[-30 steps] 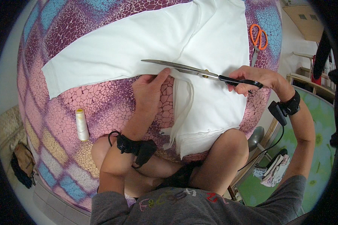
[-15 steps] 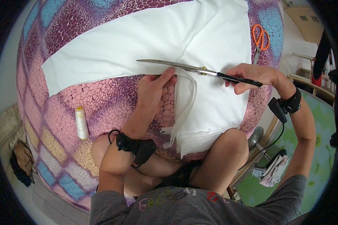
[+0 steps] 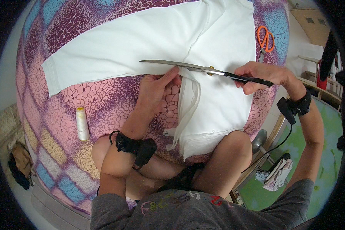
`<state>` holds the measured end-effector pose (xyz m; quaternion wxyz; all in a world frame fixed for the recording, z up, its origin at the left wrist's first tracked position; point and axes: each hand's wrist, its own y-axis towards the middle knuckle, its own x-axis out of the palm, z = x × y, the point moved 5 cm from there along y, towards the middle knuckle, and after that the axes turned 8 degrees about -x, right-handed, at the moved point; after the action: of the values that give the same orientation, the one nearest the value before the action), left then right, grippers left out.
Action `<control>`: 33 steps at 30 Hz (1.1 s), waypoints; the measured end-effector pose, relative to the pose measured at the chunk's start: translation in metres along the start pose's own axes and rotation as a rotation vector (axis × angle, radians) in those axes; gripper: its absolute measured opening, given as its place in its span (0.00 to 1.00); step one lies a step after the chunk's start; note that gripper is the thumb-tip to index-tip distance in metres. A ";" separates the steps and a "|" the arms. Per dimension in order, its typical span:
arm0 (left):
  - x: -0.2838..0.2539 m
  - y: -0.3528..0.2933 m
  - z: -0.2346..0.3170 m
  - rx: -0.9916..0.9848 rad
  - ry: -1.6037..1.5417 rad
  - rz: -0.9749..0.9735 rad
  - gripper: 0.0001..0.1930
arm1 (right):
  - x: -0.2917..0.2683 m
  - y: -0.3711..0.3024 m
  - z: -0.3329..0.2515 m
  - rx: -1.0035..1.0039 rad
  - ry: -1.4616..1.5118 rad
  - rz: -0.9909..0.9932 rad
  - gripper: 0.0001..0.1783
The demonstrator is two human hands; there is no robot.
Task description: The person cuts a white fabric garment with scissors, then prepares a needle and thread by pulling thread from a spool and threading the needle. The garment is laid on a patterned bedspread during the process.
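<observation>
A white long-sleeved garment (image 3: 115, 50) lies spread out, its sleeve reaching to the left. At the inner corner where sleeve and body meet, my left hand (image 3: 157, 86) pinches the fabric edge between thumb and fingers. My right hand (image 3: 262, 76) is closed around the black handles of large tailor's scissors (image 3: 218, 72). One long blade points left across the top of the sleeve, just above my left thumb; the other is partly hidden by the cloth. A loose white strip of fabric (image 3: 195, 96) hangs along the body's cut edge.
Beneath the garment is a multicoloured patterned bedspread (image 3: 115, 103). A white thread cone (image 3: 82, 124) lies at the left, and orange-handled scissors (image 3: 265, 40) at the far right. My bent knees border the near side. Folded cloths (image 3: 278, 174) sit lower right, beyond the bed edge.
My right hand and the scissors have shifted slightly to the right, with the blades nearly in the same place. My left hand keeps its pinch on the fabric.
</observation>
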<state>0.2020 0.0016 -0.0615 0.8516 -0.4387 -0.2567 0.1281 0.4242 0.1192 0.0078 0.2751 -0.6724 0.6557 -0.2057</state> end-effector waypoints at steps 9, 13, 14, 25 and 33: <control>-0.001 0.000 0.002 0.013 -0.019 0.009 0.08 | -0.006 0.009 -0.009 0.014 -0.134 -0.058 0.38; -0.002 0.001 0.002 0.006 -0.005 -0.016 0.08 | -0.007 0.008 -0.009 0.042 -0.118 -0.055 0.37; -0.001 0.000 0.003 0.013 -0.008 -0.015 0.08 | -0.006 0.007 -0.008 0.032 -0.108 -0.059 0.37; 0.000 0.003 0.003 0.039 0.068 -0.027 0.06 | -0.006 0.005 0.000 -0.038 -0.039 -0.004 0.32; -0.002 0.005 0.005 0.046 0.169 -0.054 0.07 | -0.002 0.007 -0.011 0.045 0.011 -0.050 0.31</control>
<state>0.1976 0.0068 -0.0637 0.8833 -0.4212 -0.1925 0.0732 0.4114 0.1200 0.0122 0.2815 -0.6811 0.6352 -0.2310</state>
